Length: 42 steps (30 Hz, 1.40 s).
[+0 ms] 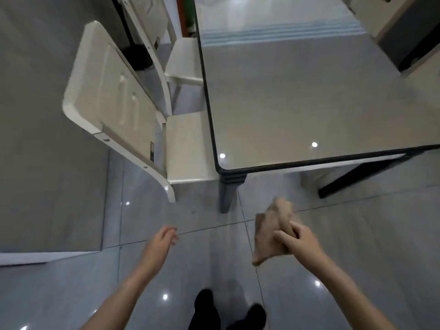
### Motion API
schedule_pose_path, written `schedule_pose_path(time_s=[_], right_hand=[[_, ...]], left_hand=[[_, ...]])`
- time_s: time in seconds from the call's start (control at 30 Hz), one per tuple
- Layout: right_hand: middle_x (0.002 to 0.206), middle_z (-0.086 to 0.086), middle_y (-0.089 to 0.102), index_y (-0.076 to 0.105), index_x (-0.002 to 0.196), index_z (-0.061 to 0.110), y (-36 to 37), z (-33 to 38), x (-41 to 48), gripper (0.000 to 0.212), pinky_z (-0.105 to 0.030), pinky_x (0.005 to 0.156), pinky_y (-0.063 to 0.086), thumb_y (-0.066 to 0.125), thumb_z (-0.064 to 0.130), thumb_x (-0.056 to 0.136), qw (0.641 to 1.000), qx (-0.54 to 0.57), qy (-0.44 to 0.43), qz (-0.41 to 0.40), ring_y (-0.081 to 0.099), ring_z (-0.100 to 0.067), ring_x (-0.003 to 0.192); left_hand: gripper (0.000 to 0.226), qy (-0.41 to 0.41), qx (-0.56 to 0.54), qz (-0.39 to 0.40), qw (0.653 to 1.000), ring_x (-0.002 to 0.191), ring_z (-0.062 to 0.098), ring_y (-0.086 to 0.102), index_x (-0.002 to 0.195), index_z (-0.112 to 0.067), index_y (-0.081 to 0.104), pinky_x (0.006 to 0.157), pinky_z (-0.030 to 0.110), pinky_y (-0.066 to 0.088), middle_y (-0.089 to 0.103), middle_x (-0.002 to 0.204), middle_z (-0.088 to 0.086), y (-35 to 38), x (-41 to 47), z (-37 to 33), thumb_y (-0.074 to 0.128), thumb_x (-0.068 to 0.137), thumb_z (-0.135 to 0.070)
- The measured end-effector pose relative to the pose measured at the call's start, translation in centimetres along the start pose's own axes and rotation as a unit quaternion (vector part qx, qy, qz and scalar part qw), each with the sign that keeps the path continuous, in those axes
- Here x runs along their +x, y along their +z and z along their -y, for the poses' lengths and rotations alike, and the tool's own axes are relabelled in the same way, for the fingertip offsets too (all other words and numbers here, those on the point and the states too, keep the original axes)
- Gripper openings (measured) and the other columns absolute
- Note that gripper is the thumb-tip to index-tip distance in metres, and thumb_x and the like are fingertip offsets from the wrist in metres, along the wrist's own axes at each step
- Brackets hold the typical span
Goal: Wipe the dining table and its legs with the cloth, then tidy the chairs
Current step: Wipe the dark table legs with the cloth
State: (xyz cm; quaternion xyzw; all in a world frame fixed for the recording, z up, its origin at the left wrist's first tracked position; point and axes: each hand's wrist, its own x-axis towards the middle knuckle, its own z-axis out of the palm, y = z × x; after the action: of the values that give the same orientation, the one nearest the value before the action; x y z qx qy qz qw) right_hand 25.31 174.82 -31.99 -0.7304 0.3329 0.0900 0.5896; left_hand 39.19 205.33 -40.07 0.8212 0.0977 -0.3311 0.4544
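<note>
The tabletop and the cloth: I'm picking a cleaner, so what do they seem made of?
Tabletop: probably glass or glossy lacquer, dark-rimmed; it mirrors ceiling lights sharply. Cloth: soft matte beige fabric, hanging in folds from the right hand.

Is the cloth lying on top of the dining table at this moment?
No, the right hand grips the cloth in the air over the floor, short of the dining table.
</note>
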Motion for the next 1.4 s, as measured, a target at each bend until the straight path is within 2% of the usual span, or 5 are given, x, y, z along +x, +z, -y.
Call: schedule_pose_path(time_s=[0.27, 0.63, 0.97, 1.17, 1.4], right_hand=[[0.084, 0.0, 0.044, 0.048, 0.071, 0.019, 1.7, -3.5, 15.7, 0.015, -0.038, 0.071, 0.044, 0.053, 0.029, 0.081, 0.905, -0.341, -0.236, 0.091, 0.05, -0.017, 0.074], [0.081, -0.007, 0.059, 0.06, 0.071, 0.017, 9.9, -15.2, 28.1, 0.011, -0.019, 0.069, 0.047, 0.065, 0.024, 0.078, 0.891, 0.024, -0.366, -0.266, 0.056, -0.006, 0.072], [0.091, -0.007, 0.062, 0.064, 0.086, 0.022, 15.4, -16.4, 35.6, 0.018, -0.029, 0.067, 0.048, 0.056, 0.037, 0.08, 0.78, 0.398, -0.422, -0.234, 0.059, -0.02, 0.082], [0.109, -0.008, 0.037, 0.039, 0.094, 0.013, 15.9, -16.0, 36.1, 0.026, -0.033, 0.079, 0.038, 0.031, 0.034, 0.08, 0.731, 0.296, -0.369, -0.492, 0.042, -0.03, 0.104], [0.103, -0.011, 0.064, 0.058, 0.116, 0.006, 19.0, -17.2, 36.3, 0.025, -0.034, 0.081, 0.053, 0.055, 0.017, 0.094, 0.813, 0.344, -0.376, -0.281, 0.062, -0.021, 0.088]], left_hand=[[0.02, 0.093, -0.115, 0.024, 0.989, 0.09, 0.026, 0.058, 0.092, -0.022, 0.058, 0.073, 0.03, 0.044, 0.064, 0.093, 0.003, 9.5, 16.7, -3.9, 0.039, 0.098, -0.021], [0.037, 0.312, -0.235, 0.133, 0.911, 0.096, 0.012, 0.064, 0.106, -0.021, 0.066, 0.092, 0.025, 0.046, 0.071, 0.097, -0.001, 17.2, 28.4, -2.1, 0.032, 0.1, -0.034], [0.032, 0.52, -0.161, 0.078, 0.835, 0.105, 0.011, 0.061, 0.104, -0.032, 0.063, 0.086, 0.026, 0.046, 0.068, 0.109, -0.007, 18.9, 30.7, 0.9, 0.034, 0.097, -0.043], [0.04, 0.489, -0.173, 0.082, 0.851, 0.115, 0.022, 0.056, 0.121, -0.017, 0.057, 0.098, 0.034, 0.045, 0.064, 0.12, 0.003, 19.1, 29.6, 0.5, 0.038, 0.097, -0.043], [0.041, 0.481, -0.17, 0.083, 0.856, 0.118, 0.019, 0.056, 0.126, -0.024, 0.056, 0.107, 0.038, 0.041, 0.062, 0.125, -0.001, 18.7, 31.1, 0.5, 0.037, 0.097, -0.046]])
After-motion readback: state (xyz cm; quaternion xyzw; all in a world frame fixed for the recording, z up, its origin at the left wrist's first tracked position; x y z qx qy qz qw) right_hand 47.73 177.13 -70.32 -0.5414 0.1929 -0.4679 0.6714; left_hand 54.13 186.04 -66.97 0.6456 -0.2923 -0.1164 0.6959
